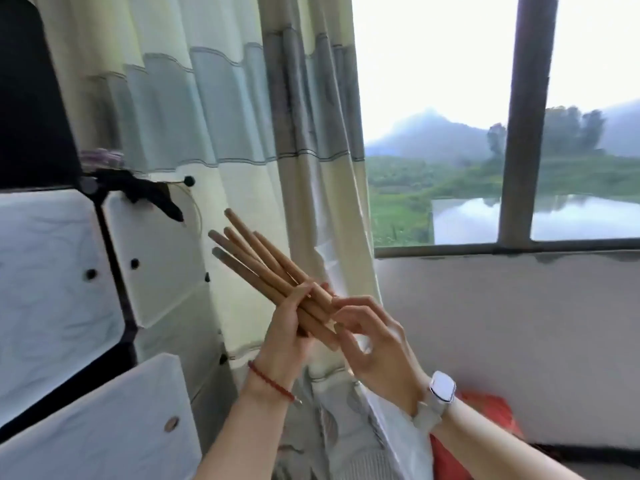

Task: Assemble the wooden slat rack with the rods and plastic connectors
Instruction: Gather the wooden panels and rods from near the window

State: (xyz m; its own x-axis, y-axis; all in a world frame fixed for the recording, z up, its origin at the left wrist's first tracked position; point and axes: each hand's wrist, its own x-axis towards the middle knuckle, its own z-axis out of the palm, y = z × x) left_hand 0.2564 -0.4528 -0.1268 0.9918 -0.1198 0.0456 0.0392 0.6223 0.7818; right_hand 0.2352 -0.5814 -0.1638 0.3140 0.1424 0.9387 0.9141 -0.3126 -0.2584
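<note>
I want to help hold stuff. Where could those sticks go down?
Free: the tilted white panel at lower left. Crowded: the lap, with clear plastic wrap and red cloth. Left hand grips the brown wooden rods; right hand touches their ends.

Striped curtain (pixel 242 116), window (pixel 485 133) — hills, pond — white cabinet (pixel 52 271)

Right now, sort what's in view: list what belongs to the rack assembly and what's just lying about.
For the job:
wooden rods, bundled in the left hand
right hand, fingers at the rods' near ends

Lying about:
curtain
white panel cabinet
red cloth
</note>
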